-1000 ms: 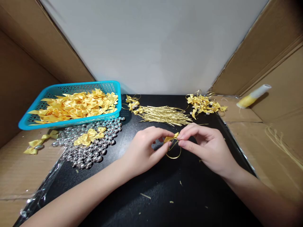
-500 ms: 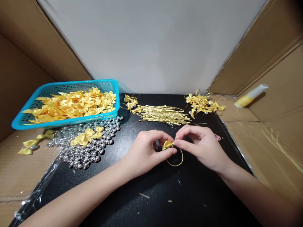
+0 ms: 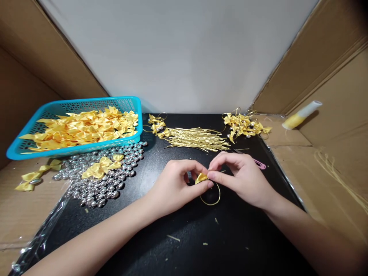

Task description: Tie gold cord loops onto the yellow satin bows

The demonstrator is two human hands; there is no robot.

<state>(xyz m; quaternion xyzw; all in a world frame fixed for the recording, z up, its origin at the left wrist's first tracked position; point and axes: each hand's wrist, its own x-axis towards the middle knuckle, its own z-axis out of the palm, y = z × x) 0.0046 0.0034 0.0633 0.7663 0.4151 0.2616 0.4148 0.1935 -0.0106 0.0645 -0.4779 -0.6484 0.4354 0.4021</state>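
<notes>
Close together over the black table, both my hands pinch one small piece. My left hand is closed on a yellow ribbon bow, thumb below and fingers above. From the bow hangs a loop of gold cord. My right hand is closed too, thumb and fingertip pinching the cord at the bow's right side; a short cord end sticks out past these fingers. The fingertips hide whatever sits at the bow's middle. Partly behind my right hand lies a pair of scissors with a pink handle.
A blue basket of yellow bows stands at left, with silver beads spilling in front. Cut gold cords lie behind my hands. Finished-looking bows with loops are heaped at back right. A yellow-white tube leans near cardboard.
My hands have come slightly closer around the bow, and a cord end now shows past my right fingers. More of the scissors is visible. The whole view has shifted a little.
</notes>
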